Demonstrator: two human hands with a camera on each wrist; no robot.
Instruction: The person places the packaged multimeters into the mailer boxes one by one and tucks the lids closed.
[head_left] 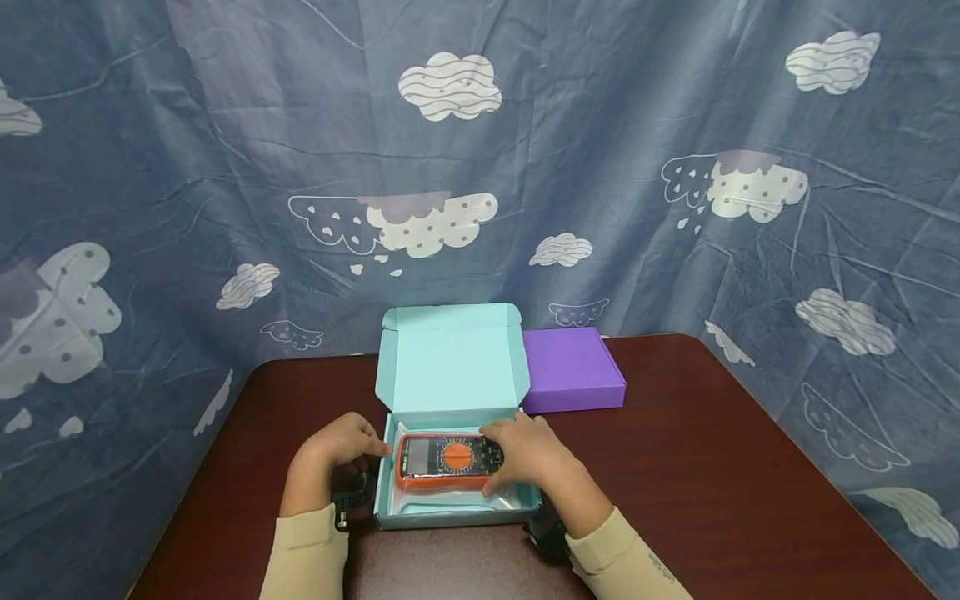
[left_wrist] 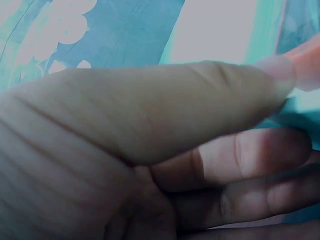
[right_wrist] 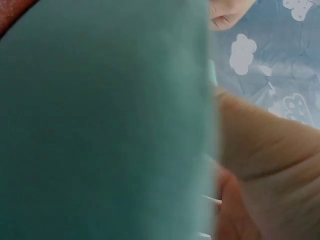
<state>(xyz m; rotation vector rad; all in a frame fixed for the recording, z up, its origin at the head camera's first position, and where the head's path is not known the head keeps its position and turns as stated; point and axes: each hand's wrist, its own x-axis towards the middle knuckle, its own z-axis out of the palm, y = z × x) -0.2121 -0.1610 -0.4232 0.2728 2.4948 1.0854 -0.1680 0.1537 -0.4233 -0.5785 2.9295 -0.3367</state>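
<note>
An orange-and-black multimeter, in clear plastic, lies flat in a light teal cardboard box whose lid stands raised at the back. My right hand grips the multimeter's right end, with the thumb on the near side and the fingers on the far side. At the box's left wall is my left hand. Its thumb reaches the top edge, while the other fingers extend below, outside the wall. In the right wrist view, the teal box wall hides most of the right fingers and the multimeter.
A closed purple box sits right of the raised lid. Everything stands on a dark red-brown table, backed by a blue cloth with white clouds.
</note>
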